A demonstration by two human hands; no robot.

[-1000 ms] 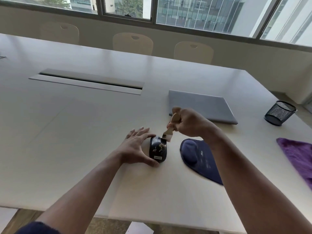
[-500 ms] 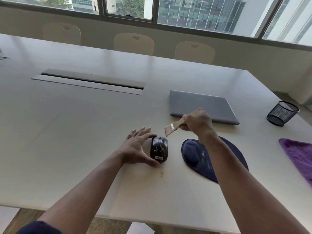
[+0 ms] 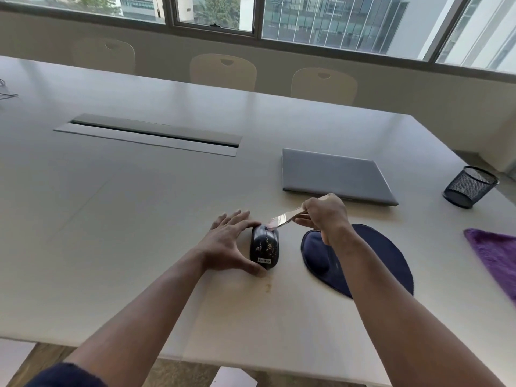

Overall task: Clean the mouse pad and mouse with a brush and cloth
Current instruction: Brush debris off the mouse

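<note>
The black mouse (image 3: 264, 248) sits on the white surface (image 3: 139, 219), near its front edge, speckled with yellowish crumbs on top and carrying a small label at its near end. The left hand (image 3: 227, 245) steadies it from the left side: thumb pressed against the near end, fingers fairly straight and fanned along the far left flank, so this grip is spread rather than wrapped. The right hand (image 3: 325, 216) has its grip clamped on the handle of a small flat brush (image 3: 282, 220), which slants down to the left so that the bristles touch the far end of the mouse. Just right of the mouse, not touching it, lies the dark blue pad (image 3: 374, 255) with a raised wrist rest at its left end; the right forearm crosses over it. A purple cloth (image 3: 494, 255) lies well apart at the right edge. Farther back are a closed grey laptop (image 3: 332, 174) and a black mesh cup (image 3: 469, 187). A faint yellowish smear (image 3: 268, 287) marks the surface just in front of the mouse.
</note>
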